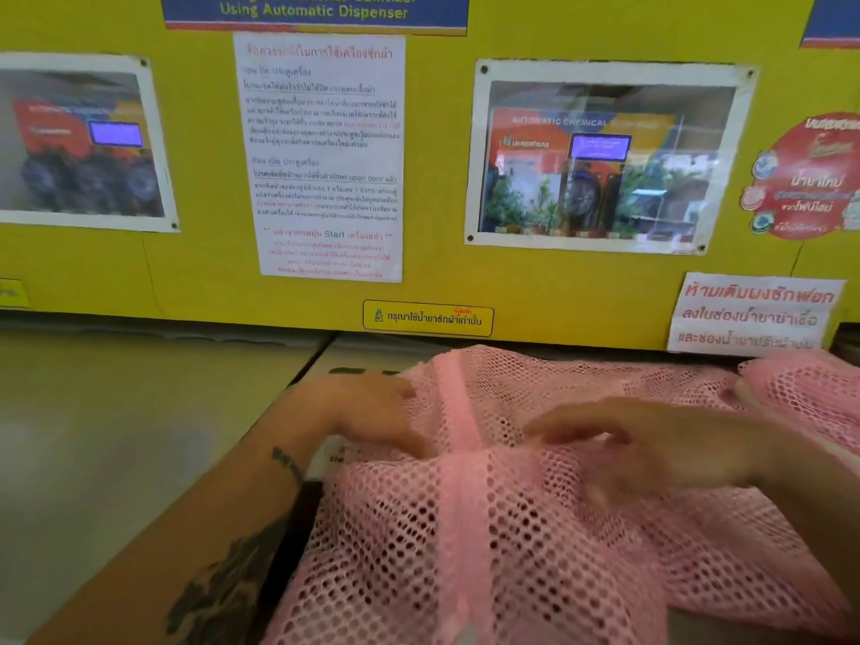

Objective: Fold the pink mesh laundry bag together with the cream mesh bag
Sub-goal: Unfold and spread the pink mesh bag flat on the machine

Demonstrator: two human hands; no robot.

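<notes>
The pink mesh laundry bag (pixel 512 528) lies spread and rumpled over a machine top, filling the lower right of the view. A pink seam band runs down its middle. My left hand (pixel 372 412) lies on the bag's left edge, fingers pressed against the mesh near the seam. My right hand (pixel 661 444) is blurred and rests flat on the mesh to the right of the seam, fingers spread and pointing left. I cannot make out the cream mesh bag; a pale patch shows through the pink mesh near my left wrist.
The grey machine top (pixel 116 435) stretches to the left. A yellow wall panel (pixel 442 281) with posters, notices and stickers rises just behind the bag. A dark gap runs along the bag's left side.
</notes>
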